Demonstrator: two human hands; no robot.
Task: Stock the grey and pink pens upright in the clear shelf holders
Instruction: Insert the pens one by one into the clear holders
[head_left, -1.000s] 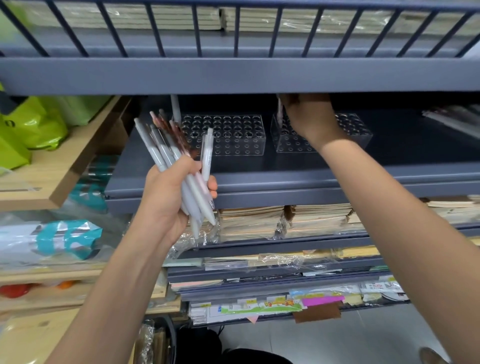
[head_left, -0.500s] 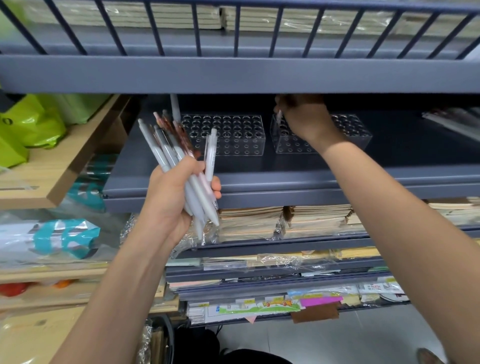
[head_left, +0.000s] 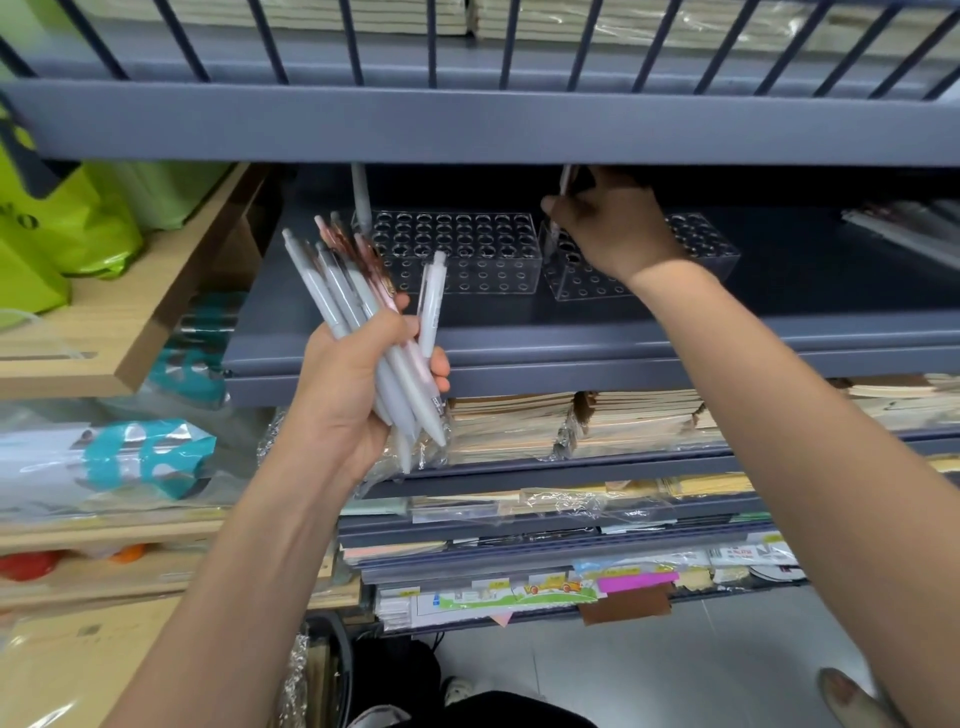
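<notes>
Pens (head_left: 358, 301), grey + pink mix, are mostly sitting as a fistful in the left hand (head_left: 358, 395). It's holding them in front of the grey shelf (head_left: 571, 327), buttons up, tips down. Its fingers are wrapping tight round the bundle w/ the thumb pressing across the front. Right hand (head_left: 613, 228) is hovering under the upper shelf, fingers pinching a single pale pen (head_left: 564, 182) approx upright over the left end of the right holder (head_left: 582, 286). That pen's lower end is pointing at the holder top. Whether it's seated in a hole I cannot tell, since the hand is covering it.

Progress, judging by the layout: early stage. Only one grey pen (head_left: 359, 197) is standing done, at the back-left corner of the left holder (head_left: 467, 275), and a second is hanging at its slot. The whole bundle is waiting, so most of the job is not yet done.

Containers: two clear blocks w/ grids of round holes are sitting side by side toward the back of the shelf, just beside each other; can't tell if touching. Left holder is showing every other hole bare. Right holder is showing bare holes at its right end and front-left. Its middle is hiding behind the hand, so contents there are unknown. Plenty of room for the bundle, IMO. No colour split per holder is showing yet.
</notes>
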